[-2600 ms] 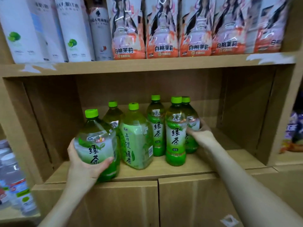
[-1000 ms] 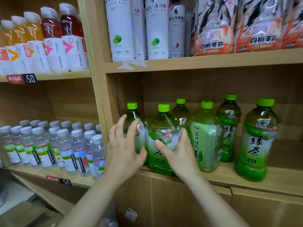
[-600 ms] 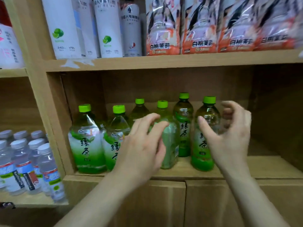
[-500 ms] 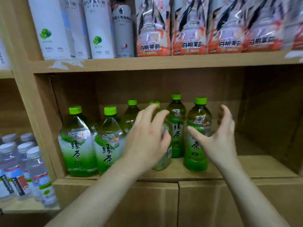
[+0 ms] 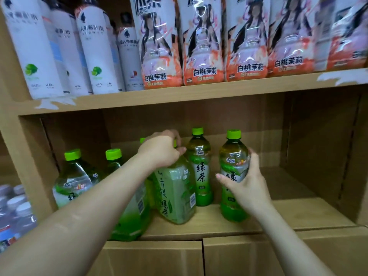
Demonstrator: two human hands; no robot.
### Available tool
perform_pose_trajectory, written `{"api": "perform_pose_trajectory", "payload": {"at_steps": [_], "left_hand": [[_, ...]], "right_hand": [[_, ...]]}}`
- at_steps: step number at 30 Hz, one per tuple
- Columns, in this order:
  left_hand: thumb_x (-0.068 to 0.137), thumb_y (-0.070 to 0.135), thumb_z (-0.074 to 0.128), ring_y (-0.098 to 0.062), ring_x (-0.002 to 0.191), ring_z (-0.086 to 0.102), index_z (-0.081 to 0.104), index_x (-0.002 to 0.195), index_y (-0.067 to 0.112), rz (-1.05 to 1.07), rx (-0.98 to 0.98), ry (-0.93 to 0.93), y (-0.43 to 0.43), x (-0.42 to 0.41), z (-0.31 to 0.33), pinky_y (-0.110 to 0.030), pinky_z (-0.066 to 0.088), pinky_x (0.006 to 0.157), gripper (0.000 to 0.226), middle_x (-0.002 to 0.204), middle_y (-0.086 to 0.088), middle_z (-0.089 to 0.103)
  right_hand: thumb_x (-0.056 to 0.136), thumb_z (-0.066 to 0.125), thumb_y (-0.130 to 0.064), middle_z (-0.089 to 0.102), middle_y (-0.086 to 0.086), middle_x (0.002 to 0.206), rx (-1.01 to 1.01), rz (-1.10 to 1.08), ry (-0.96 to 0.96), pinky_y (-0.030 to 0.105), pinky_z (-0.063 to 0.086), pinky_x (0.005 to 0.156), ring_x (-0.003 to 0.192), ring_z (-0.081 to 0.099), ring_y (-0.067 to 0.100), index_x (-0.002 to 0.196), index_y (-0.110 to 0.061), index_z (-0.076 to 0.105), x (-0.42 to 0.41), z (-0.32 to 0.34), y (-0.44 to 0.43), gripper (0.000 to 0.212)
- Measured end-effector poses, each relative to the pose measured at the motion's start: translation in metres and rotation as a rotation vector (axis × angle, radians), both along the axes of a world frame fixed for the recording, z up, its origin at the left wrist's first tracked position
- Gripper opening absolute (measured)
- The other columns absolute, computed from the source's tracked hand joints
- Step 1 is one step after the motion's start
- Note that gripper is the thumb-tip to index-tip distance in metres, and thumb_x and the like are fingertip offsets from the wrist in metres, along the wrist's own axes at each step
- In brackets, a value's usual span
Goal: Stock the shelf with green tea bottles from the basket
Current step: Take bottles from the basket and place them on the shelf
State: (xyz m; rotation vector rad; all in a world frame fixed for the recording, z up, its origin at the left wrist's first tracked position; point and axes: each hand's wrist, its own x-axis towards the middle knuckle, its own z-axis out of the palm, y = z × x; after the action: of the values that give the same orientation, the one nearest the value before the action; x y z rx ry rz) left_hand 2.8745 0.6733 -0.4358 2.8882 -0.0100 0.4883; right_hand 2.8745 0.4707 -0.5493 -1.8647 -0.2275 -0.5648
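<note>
Several green tea bottles with green caps stand on the lower wooden shelf. My left hand grips the top of a pale green squarish bottle, which leans a little to the left. My right hand wraps the middle of the rightmost green tea bottle, which is upright near the shelf's front. A slim green tea bottle stands between the two. Two big bottles stand at the left, partly behind my left forearm. The basket is out of sight.
The shelf above holds white bottles and orange-labelled peach tea bottles. Water bottles fill the bay to the left. The right part of the lower shelf is bare wood up to the side wall.
Both hands were open in front of the bottles. Now the left has closed on the pale bottle's top and the right on the rightmost bottle. The view has moved closer.
</note>
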Motion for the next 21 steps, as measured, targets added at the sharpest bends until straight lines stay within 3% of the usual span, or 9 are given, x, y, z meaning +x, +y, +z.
{"api": "perform_pose_trajectory", "payload": {"at_steps": [4,7,9,11,13,17,21], "left_hand": [[0.087,0.041,0.054,-0.032,0.110,0.050,0.039,0.125,0.017,0.003,0.328,-0.224,-0.034,-0.001,0.000,-0.041,0.044,0.083,0.048,0.118,-0.011,0.055],[0.084,0.054,0.057,-0.033,0.107,0.056,0.023,0.143,0.019,0.037,0.299,-0.051,-0.066,0.012,0.005,-0.040,0.049,0.078,0.076,0.122,-0.011,0.055],[0.078,0.054,0.066,-0.031,0.099,0.060,0.035,0.135,0.017,0.071,0.272,0.067,-0.080,0.023,0.009,-0.036,0.050,0.071,0.075,0.115,-0.008,0.060],[0.072,0.048,0.075,-0.030,0.096,0.061,0.047,0.123,0.019,0.055,0.247,0.037,-0.093,0.030,0.008,-0.034,0.050,0.069,0.065,0.110,-0.007,0.062],[0.069,0.044,0.078,-0.030,0.098,0.062,0.042,0.132,0.026,-0.002,0.243,-0.032,-0.106,0.033,0.004,-0.034,0.054,0.072,0.075,0.114,-0.006,0.063],[0.066,0.048,0.078,-0.029,0.106,0.062,0.031,0.142,0.034,-0.120,0.061,-0.106,-0.124,0.034,-0.007,-0.038,0.056,0.084,0.091,0.123,-0.004,0.062],[0.065,0.041,0.082,-0.025,0.112,0.057,0.031,0.141,0.036,-0.322,-0.260,-0.145,-0.139,0.034,-0.024,-0.030,0.051,0.088,0.092,0.129,-0.004,0.058]], "right_hand": [[0.069,0.082,-0.034,0.048,0.001,0.129,-0.019,-0.058,0.044,0.032,0.042,0.096,0.116,0.049,0.018,0.144,-0.031,0.016,0.009,-0.001,-0.031,0.101],[0.067,0.083,-0.033,0.047,0.004,0.136,-0.028,-0.097,0.041,0.036,0.041,0.101,0.122,0.048,0.020,0.146,-0.027,0.017,0.011,0.001,-0.048,0.104],[0.067,0.084,-0.032,0.048,0.004,0.137,-0.027,-0.108,0.036,0.034,0.041,0.100,0.123,0.048,0.020,0.146,-0.023,0.019,0.011,0.002,-0.057,0.103],[0.066,0.084,-0.032,0.049,0.002,0.136,-0.028,-0.128,0.028,0.035,0.042,0.100,0.123,0.049,0.019,0.146,-0.022,0.021,0.010,0.001,-0.070,0.102],[0.066,0.084,-0.033,0.052,0.000,0.134,-0.008,-0.161,0.014,0.035,0.043,0.100,0.120,0.050,0.017,0.146,-0.023,0.025,0.009,-0.001,-0.083,0.100],[0.065,0.085,-0.032,0.055,-0.003,0.130,0.016,-0.140,0.048,0.034,0.043,0.100,0.114,0.050,0.012,0.145,-0.025,0.025,0.007,-0.003,-0.102,0.100],[0.065,0.086,-0.028,0.058,-0.001,0.129,-0.032,-0.128,0.116,0.034,0.047,0.098,0.121,0.054,0.018,0.136,-0.023,0.034,0.003,-0.017,-0.107,0.088]]}}
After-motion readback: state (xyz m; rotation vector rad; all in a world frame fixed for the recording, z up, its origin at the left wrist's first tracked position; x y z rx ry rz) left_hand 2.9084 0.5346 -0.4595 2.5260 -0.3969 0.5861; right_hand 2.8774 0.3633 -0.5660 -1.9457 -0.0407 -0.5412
